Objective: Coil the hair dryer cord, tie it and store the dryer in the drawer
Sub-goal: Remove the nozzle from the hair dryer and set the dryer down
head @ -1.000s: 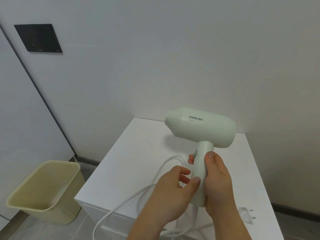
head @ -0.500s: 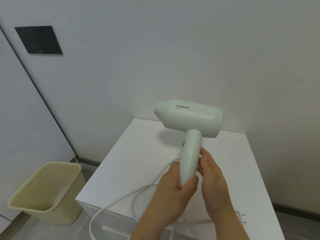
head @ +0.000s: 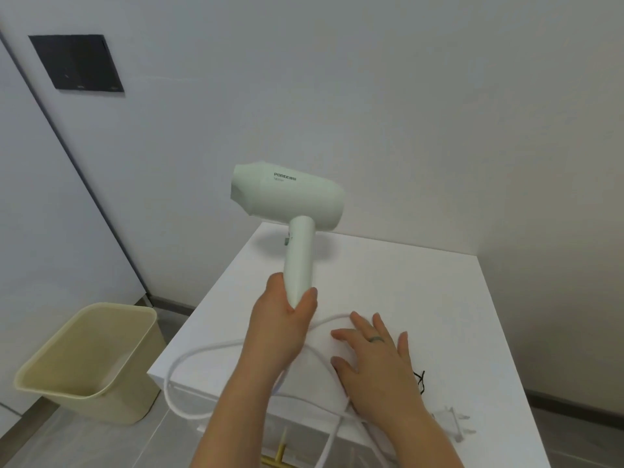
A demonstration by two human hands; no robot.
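Observation:
A pale green hair dryer [head: 290,197] is held upright above the white cabinet top [head: 422,288], nozzle pointing left. My left hand [head: 282,329] grips the bottom of its handle. Its white cord [head: 202,352] loops loosely over the cabinet's front edge and back across the top. My right hand [head: 374,363] hovers flat and open over the cord, fingers spread, a ring on one finger. The white plug [head: 452,422] lies near the front right. A small black tie [head: 419,381] lies beside my right hand. A gold drawer handle [head: 278,456] shows below the front edge.
A beige waste bin [head: 87,363] stands on the grey floor left of the cabinet. A white wall rises right behind the cabinet, with a black panel [head: 76,62] at the upper left.
My right hand has let go of the dryer handle and dropped down over the cord. My left hand alone now holds the dryer, which has moved up and left.

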